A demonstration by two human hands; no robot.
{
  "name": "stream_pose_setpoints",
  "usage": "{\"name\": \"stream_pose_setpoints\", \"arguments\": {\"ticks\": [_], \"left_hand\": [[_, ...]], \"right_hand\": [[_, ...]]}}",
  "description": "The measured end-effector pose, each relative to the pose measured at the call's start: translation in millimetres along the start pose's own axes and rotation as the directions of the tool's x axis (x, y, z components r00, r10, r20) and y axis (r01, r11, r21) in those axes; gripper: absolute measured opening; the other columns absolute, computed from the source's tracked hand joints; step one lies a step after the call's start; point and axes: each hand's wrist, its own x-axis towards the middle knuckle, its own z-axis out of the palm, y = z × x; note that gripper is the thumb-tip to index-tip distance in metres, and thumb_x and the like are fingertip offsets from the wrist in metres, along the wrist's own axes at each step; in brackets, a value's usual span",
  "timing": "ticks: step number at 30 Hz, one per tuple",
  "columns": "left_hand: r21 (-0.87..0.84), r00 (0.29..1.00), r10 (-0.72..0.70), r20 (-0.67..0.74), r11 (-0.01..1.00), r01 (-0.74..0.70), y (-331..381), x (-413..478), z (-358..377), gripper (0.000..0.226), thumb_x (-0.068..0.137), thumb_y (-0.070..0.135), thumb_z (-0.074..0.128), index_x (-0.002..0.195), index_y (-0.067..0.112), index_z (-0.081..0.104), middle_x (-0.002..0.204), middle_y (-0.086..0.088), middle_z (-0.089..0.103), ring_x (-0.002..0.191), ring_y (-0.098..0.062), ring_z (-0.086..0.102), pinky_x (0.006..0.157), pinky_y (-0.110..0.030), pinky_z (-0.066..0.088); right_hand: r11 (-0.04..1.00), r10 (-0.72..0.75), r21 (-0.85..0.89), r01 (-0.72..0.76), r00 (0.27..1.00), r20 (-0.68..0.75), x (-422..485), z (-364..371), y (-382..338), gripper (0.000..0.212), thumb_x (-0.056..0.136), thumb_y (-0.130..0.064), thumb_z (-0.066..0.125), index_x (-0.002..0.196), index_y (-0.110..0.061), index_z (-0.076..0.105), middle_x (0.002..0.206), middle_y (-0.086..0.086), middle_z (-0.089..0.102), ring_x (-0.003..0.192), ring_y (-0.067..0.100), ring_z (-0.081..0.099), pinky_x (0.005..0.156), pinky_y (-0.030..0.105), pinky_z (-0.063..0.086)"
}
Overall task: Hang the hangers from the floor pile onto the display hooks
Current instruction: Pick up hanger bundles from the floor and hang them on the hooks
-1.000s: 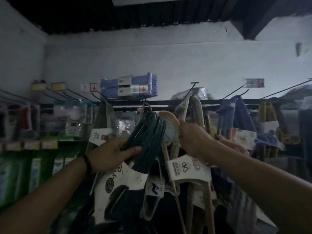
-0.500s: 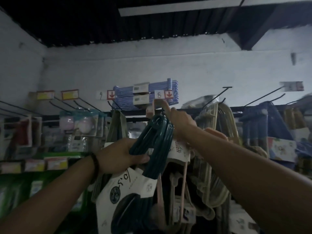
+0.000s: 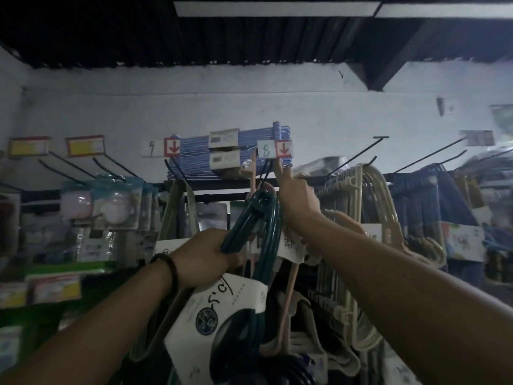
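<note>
The person's left hand [image 3: 205, 257] grips a bundle of dark green plastic hangers [image 3: 258, 218] around the middle. The fingers are curled tight round the bars and the thumb is on the near side. The bundle is held up in front of the display and tilts to the right. Its curled hook ends are at the top, just below a thin black wire display hook [image 3: 266, 170]. It is not possible to see if these ends are already over the wire. A white paper sleeve with dark print [image 3: 230, 301] wraps the lower part of the bundle, under the left hand. A dark beaded bracelet [image 3: 169, 266] is on the left wrist.

The right hand [image 3: 298, 201] is raised just to the right of the bundle's top. Its index finger [image 3: 279, 169] points straight up and reaches the lower edge of a small white price tag with the number 8 [image 3: 266, 149], which has a red arrow label [image 3: 283, 148] beside it. The other fingers are curled, but one cannot tell if they hold something.

Pale pink plastic hangers [image 3: 288, 295] hang behind the green bundle, below the right wrist. To the right, a row of cream plastic hangers [image 3: 372, 195] hangs from another wire hook. A stack of blue wire hangers [image 3: 249, 145] lies on top of the rack, behind the tag.
</note>
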Motion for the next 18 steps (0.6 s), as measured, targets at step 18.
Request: {"name": "stream_pose_setpoints", "arguments": {"ticks": [18], "left_hand": [[-0.244, 0.966, -0.203, -0.162, 0.956, 0.16, -21.9, 17.9, 29.4, 0.013, 0.101, 0.027, 0.066, 0.096, 0.02, 0.076, 0.095, -0.006, 0.079, 0.094, -0.026, 0.073, 0.089, -0.041, 0.059]], "right_hand": [[0.997, 0.079, -0.056, -0.061, 0.909, 0.409, 31.9, 52.4, 46.0, 0.033, 0.106, -0.034, 0.059, 0.115, -0.003, 0.058, 0.108, 0.016, 0.066, 0.089, 0.03, 0.07, 0.064, 0.035, 0.06]]}}
